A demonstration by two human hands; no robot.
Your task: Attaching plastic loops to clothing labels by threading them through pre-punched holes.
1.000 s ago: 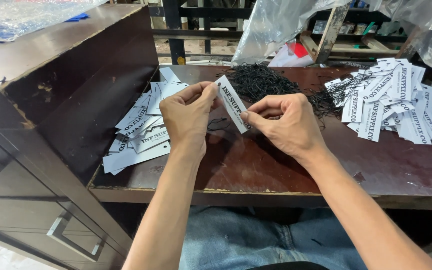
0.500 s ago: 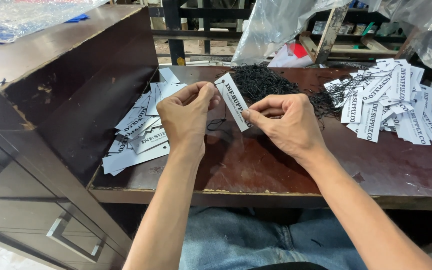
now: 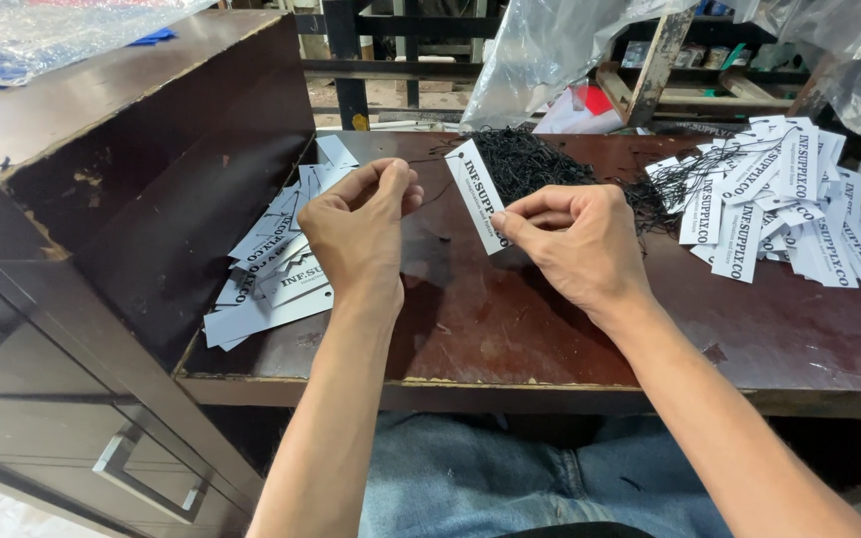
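My right hand (image 3: 575, 239) pinches the lower end of a white paper tag (image 3: 476, 192) with black print, held tilted above the dark wooden table (image 3: 570, 339). My left hand (image 3: 359, 227) is beside it on the left, fingertips closed on a thin black string (image 3: 430, 159) that runs to the tag's top end. A heap of black strings (image 3: 530, 159) lies just behind the hands. Loose white tags (image 3: 276, 264) are piled left of my left hand. A bigger pile of strung tags (image 3: 779, 199) lies to the right.
A dark wooden cabinet (image 3: 102, 179) with drawer handles rises at the left, bubble wrap on top. Clear plastic bags (image 3: 550, 50) and a wooden rack stand behind the table. My lap in jeans (image 3: 490, 478) shows under the table edge.
My left hand has drawn away to the left from the tag, pulling the string out from its top. The tag stays in my right hand, slightly more upright.
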